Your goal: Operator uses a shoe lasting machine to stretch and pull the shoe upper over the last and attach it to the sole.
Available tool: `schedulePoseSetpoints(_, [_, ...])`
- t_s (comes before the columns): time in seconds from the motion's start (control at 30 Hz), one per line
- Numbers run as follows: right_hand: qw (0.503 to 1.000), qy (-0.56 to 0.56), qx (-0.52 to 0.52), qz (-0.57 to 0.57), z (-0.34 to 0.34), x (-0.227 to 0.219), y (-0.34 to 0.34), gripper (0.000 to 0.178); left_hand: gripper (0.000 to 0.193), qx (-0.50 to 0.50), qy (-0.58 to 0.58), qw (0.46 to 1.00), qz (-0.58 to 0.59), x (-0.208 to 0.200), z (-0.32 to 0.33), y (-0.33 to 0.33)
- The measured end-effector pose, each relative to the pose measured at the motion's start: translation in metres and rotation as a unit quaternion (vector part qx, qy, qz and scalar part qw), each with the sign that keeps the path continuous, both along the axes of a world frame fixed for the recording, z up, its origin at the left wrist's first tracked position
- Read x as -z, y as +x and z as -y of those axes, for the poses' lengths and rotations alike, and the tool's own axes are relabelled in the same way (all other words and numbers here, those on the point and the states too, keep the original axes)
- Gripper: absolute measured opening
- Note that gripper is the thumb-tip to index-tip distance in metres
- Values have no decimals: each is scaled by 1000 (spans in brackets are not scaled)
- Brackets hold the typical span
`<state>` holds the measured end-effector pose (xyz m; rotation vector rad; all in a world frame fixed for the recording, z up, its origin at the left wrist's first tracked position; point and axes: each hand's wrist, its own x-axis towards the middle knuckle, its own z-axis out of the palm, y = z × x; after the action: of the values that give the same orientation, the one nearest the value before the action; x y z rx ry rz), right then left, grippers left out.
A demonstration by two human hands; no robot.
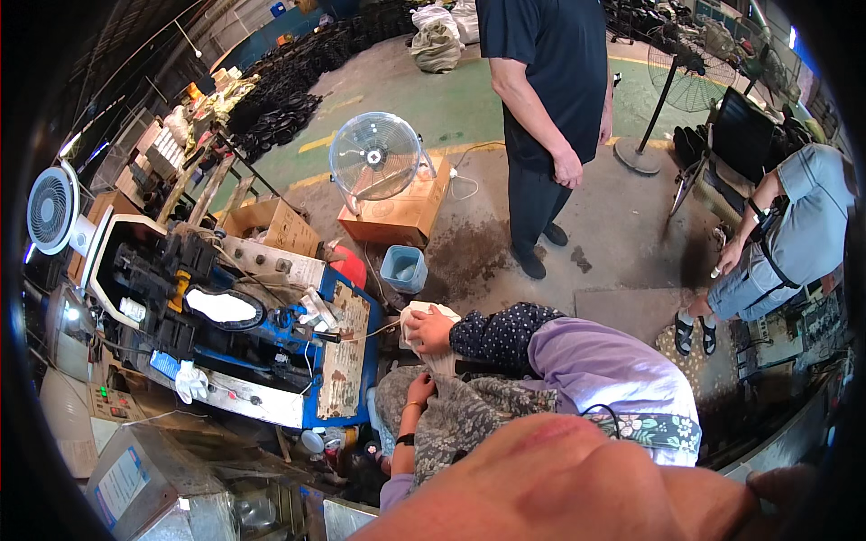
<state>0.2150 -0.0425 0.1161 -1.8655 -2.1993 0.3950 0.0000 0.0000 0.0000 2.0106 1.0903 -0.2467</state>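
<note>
Off-white item (pixel 413 307), soft-looking but unclear in kind, lies just off the right-hand end of the blue machine as pictured, under the person's right hand (pixel 430 330). The right hand's fingers are bent and spread over it; whether they grip or merely rest cannot be told. The left hand (pixel 419 389), nearer the lower corner of that same machine end, lies against a grey floral apron (pixel 465 410) with its fingers loosely curled; whether they pinch the fabric cannot be made out. A dark polka-dot sleeve (pixel 494 335) covers the right forearm, on the side away from the machine.

At the end of the machine (pixel 311 397) nearest the hands is a worn, pale surface (pixel 344 350) with flaking patches. Farther along the machine sits a dark shoe-shaped piece with a white face (pixel 223 307), and a white glove (pixel 191 382) hangs at its lower edge. Above the machine's right end are a red rounded object (pixel 347 267) and a light-blue bucket (pixel 403 269). Beyond them from the machine, a round fan (pixel 374 157) stands on an orange-brown box (pixel 386 225). Well to the machine's right, a co-worker in dark clothes (pixel 552 99) stands on the floor (pixel 622 257).
</note>
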Motion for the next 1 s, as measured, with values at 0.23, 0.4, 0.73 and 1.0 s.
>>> schedulePoseSetpoints(0.23, [999,32,0,-3,-2,-7,3,42,40,-20,-17,999,19,-2,-5,2])
schedulePoseSetpoints(0.4, [999,34,4,3,1,-4,1,42,41,-9,5,1000,21,19,-5,-2])
schedulePoseSetpoints(0.73, [1000,24,14,4,3,-7,0,40,39,1,17,1000,13,7,-1,-2])
schedulePoseSetpoints(1.0, [999,31,14,-7,3,-6,-1,38,37,-13,20,999,36,-5,5,-1])
